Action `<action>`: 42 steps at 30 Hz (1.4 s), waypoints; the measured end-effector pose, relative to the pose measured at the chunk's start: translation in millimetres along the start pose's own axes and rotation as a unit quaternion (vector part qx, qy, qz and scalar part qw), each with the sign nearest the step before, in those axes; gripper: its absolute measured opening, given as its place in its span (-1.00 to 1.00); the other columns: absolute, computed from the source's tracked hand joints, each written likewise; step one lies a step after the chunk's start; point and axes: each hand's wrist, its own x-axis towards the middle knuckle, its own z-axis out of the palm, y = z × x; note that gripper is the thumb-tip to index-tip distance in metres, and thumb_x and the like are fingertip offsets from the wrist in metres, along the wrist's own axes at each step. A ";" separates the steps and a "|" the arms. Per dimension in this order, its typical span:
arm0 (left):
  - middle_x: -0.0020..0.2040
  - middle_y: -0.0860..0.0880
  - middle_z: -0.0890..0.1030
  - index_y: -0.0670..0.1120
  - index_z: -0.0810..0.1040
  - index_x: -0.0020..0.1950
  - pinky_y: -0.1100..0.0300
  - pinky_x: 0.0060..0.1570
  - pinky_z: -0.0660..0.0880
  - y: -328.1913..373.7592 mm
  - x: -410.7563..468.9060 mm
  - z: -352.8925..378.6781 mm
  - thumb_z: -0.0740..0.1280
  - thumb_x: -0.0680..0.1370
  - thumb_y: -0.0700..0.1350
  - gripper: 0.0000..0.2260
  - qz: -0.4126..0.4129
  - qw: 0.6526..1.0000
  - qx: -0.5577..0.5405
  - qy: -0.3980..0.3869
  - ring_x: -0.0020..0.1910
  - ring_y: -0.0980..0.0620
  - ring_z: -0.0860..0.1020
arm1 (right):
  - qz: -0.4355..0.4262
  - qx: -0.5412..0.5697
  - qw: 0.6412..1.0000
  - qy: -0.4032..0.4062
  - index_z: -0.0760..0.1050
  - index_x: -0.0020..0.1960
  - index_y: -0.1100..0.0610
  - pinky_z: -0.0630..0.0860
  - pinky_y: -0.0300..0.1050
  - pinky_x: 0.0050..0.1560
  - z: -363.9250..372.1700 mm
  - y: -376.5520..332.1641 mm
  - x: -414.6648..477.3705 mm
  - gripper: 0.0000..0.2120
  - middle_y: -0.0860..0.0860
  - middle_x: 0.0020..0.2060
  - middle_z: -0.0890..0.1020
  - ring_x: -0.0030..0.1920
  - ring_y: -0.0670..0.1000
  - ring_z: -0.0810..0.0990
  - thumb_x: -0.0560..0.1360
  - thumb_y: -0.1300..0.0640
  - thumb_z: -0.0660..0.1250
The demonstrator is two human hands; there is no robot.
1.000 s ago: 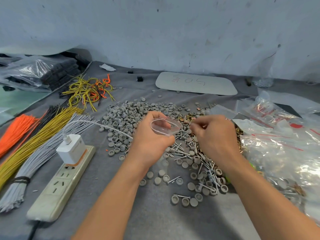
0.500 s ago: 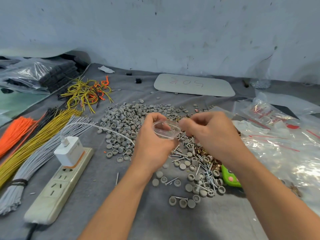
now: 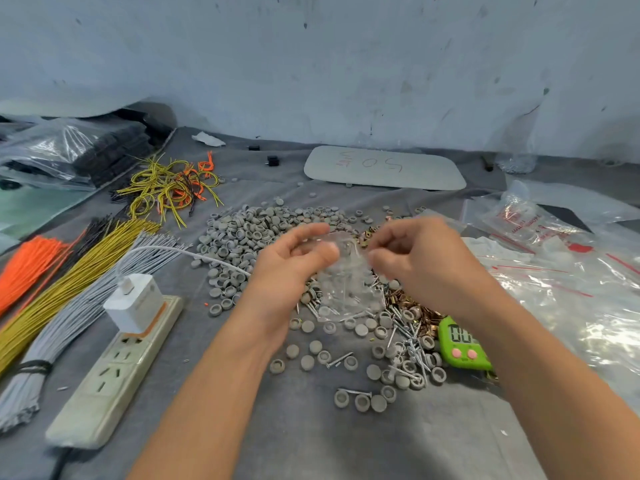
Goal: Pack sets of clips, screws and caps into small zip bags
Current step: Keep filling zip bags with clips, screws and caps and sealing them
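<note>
Thumb and fingertips of the left hand [image 3: 291,271] and the right hand [image 3: 422,265] pinch the top of a small clear plastic zip bag [image 3: 346,282], one at each side. Half a second ago the left hand alone held its mouth open in a loop. Now the mouth looks flattened, and the bag hangs blurred between the hands above loose silver screws [image 3: 408,344], round grey caps [image 3: 249,233] and brass clips [image 3: 408,303]. Filling is probably over and sealing has begun.

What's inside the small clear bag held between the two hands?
The clear bag, pinched by left hand and right hand, is blurred. Grey caps and screws on the table show through it; whether any lie inside cannot be told.
</note>
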 end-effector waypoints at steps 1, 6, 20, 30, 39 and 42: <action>0.03 -0.07 0.75 0.07 0.74 0.06 0.13 0.15 0.56 1.1 0.1 -2.1 0.59 0.38 -0.13 -0.72 -0.002 1.000 0.016 -0.008 0.06 0.01 0.70 | 0.010 0.004 1.000 -0.028 0.67 -0.22 -0.02 0.52 -0.16 -0.27 -1.9 2.1 -0.8 -0.87 -0.13 -0.37 0.70 -0.38 -0.14 0.60 0.51 0.11 0.48; -0.22 -0.01 0.75 0.03 0.77 -0.19 0.31 -0.19 0.58 -0.7 -0.7 -2.6 0.58 0.42 -0.28 -0.81 0.043 0.992 0.083 0.087 -0.22 0.11 0.69 | 0.021 0.071 0.994 -0.084 0.69 -0.17 0.00 0.61 -0.01 -0.12 -6.2 1.1 -9.3 -0.92 -0.05 -0.32 0.73 -0.27 -0.04 0.69 0.50 0.07 0.49; -0.27 0.01 0.73 0.14 0.76 -0.09 0.25 -0.24 0.58 7.2 -10.6 -1.3 0.56 0.40 -0.19 -0.77 0.143 0.982 0.092 0.086 -0.28 0.09 0.67 | 0.083 0.098 0.983 -0.132 0.70 -0.17 0.01 0.48 -0.07 -0.05 -4.2 2.3 -11.3 -0.78 -0.08 -0.30 0.73 -0.25 -0.14 0.66 0.51 -0.13 0.46; 0.35 0.18 0.60 0.22 0.45 0.48 0.21 0.32 0.46 5.8 -12.7 3.0 0.51 0.26 0.01 -0.23 0.088 0.984 0.120 -0.097 0.34 0.29 0.52 | 0.106 0.077 0.991 -0.019 0.73 -0.20 -0.02 0.56 -0.13 -0.33 22.2 -6.5 -8.0 -0.82 -0.02 -0.41 0.70 -0.47 -0.11 0.56 0.54 0.00 0.45; -0.05 0.26 0.66 0.28 0.50 0.16 0.26 -0.22 0.45 -6.4 -14.2 20.1 0.58 0.24 -0.02 -0.44 0.106 0.941 0.319 -0.040 -0.13 0.27 0.62 | 0.158 0.199 0.966 -0.046 0.72 -0.21 0.12 0.67 -0.01 -0.11 23.4 -8.3 -7.8 -0.87 0.13 -0.29 0.73 -0.28 0.01 0.65 0.51 0.15 0.47; -0.04 0.36 0.62 0.27 0.50 0.06 0.40 -0.32 0.40 -8.6 -16.3 24.4 0.56 0.37 0.02 -0.63 0.139 0.931 0.336 -0.022 -0.11 0.35 0.58 | 0.128 0.141 0.982 0.001 0.73 -0.20 0.03 0.62 -0.02 -0.18 21.2 -5.2 -7.9 -0.94 -0.03 -0.38 0.69 -0.38 -0.06 0.58 0.44 0.08 0.53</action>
